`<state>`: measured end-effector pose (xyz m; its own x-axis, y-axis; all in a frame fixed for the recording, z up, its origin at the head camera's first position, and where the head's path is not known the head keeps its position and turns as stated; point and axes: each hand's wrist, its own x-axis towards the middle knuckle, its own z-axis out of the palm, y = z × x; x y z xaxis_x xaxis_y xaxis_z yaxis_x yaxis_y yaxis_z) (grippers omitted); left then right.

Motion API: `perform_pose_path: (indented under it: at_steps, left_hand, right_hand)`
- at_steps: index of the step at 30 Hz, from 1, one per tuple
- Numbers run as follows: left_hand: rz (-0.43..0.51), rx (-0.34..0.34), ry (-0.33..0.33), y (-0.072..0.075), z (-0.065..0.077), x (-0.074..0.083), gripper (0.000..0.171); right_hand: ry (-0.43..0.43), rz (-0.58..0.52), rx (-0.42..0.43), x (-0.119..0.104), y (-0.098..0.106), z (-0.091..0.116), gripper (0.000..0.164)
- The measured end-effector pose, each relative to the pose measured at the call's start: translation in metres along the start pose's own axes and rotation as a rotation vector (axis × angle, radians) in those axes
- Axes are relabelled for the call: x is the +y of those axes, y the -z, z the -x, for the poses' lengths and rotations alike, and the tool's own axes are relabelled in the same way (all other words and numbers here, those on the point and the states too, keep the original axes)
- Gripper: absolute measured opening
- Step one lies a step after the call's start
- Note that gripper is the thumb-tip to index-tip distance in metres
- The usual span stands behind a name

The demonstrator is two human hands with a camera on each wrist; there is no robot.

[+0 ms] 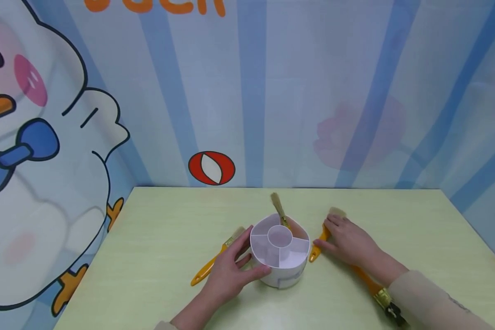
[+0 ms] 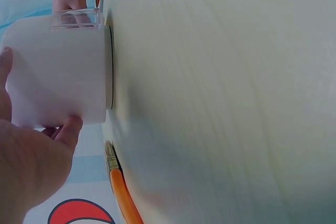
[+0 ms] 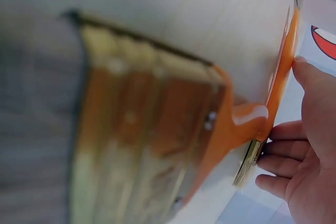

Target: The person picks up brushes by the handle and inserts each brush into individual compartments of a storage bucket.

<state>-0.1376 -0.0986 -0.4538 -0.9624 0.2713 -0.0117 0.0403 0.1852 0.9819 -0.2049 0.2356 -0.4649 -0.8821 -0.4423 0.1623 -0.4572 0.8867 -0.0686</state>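
The grip of the left hand [image 1: 233,270] is curved around the side of a white divided pot [image 1: 288,275], which stands on the tabletop [image 1: 156,238] with a thin brush [image 1: 279,208] leaning inside it. The right hand [image 1: 350,236] touches an orange brush [image 1: 324,233] with thumb and fingers apart, but I cannot tell if its grip holds it. Another brush [image 1: 209,266] lies beside the left hand, a wide brush [image 1: 373,288] near the right.

I'm holding a smooth, matt plastic pot [image 1: 288,274] and touching a glossy-handled brush [image 1: 324,234], while a metal ferrule [image 1: 382,298] is gleaming.
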Motion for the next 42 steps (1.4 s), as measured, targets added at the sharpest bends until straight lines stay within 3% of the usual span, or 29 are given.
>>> perform_pose_path:
  at_steps: [5, 11, 19, 42]
  left_hand:
    - [-0.005, 0.002, -0.002, 0.0, 0.0, 0.0, 0.097]
    - [-0.004, 0.002, -0.002, 0.001, 0.0, -0.001, 0.098]
    - [-0.002, -0.003, -0.009, 0.001, 0.0, -0.002, 0.096]
    - [0.012, 0.002, -0.011, 0.002, 0.0, -0.001, 0.094]
  right_hand:
    - [0.023, -0.034, -0.037, 0.005, 0.002, -0.002, 0.067]
    - [0.027, -0.117, -0.167, 0.013, 0.012, -0.002, 0.078]
    - [0.076, -0.181, -0.265, 0.029, 0.022, -0.001, 0.077]
    - [0.152, -0.167, -0.324, 0.043, 0.022, -0.019, 0.069]
